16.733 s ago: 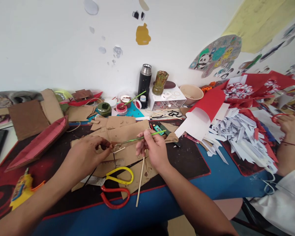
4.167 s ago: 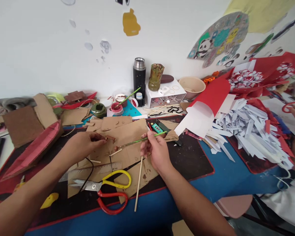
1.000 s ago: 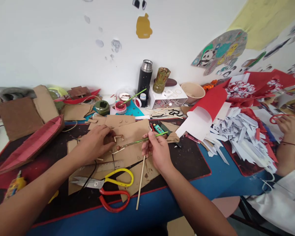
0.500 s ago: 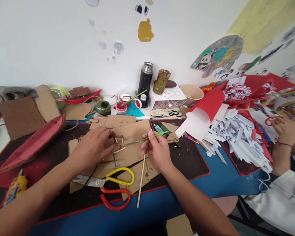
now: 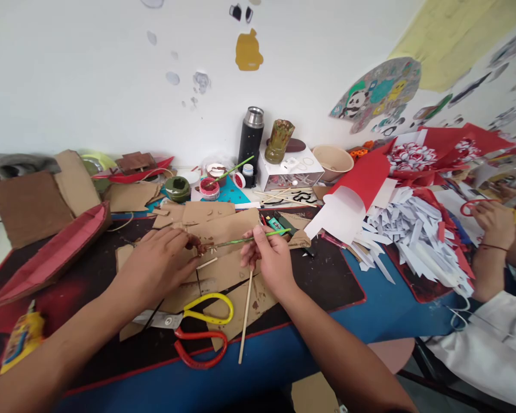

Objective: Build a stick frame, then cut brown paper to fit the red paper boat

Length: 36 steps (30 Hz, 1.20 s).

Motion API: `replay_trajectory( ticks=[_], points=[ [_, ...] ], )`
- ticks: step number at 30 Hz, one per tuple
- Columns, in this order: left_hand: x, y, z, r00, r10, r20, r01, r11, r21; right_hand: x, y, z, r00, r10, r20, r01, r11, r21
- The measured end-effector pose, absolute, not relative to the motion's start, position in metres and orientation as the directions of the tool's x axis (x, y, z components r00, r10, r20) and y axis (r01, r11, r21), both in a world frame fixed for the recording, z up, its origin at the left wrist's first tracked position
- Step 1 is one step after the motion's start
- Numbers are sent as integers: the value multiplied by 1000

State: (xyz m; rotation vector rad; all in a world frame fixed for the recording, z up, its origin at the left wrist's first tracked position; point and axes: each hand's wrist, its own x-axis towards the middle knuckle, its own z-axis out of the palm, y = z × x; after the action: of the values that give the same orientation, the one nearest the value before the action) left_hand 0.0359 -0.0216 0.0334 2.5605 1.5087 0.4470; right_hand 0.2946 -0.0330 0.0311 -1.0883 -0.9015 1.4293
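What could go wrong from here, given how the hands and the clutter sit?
The wet-looking brown end of the green stick in the right hand might smear the left hand, whose fingertips are close by at the small brown piece.

The left wrist is close to the scissors, so shifting it could nudge them or catch a blade.

A knock to the open pink jar, with a stick leaning out, could spill it.

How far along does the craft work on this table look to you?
The boat-shaped piece looks formed and pink inside. In hand: the right hand holds a green stick, its far end near a small brown piece by the left hand. Perhaps left: the short stick, which looks uncoloured.
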Motion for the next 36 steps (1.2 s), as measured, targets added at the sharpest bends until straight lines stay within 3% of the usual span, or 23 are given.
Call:
replay_trajectory(
  ticks=[17,29,36],
  points=[
    [38,-23,41,498,837,225,841,-530,110,298,-37,33,-33,989,-142,-285,-146,-947],
    [38,-24,42,502,831,240,835,-539,116,300,-35,31,-22,988,-154,-296,-154,-943],
    [41,-26,43,510,834,210,818,-546,182,297,-33,33,-50,990,-129,-293,-138,-946]
  ],
)
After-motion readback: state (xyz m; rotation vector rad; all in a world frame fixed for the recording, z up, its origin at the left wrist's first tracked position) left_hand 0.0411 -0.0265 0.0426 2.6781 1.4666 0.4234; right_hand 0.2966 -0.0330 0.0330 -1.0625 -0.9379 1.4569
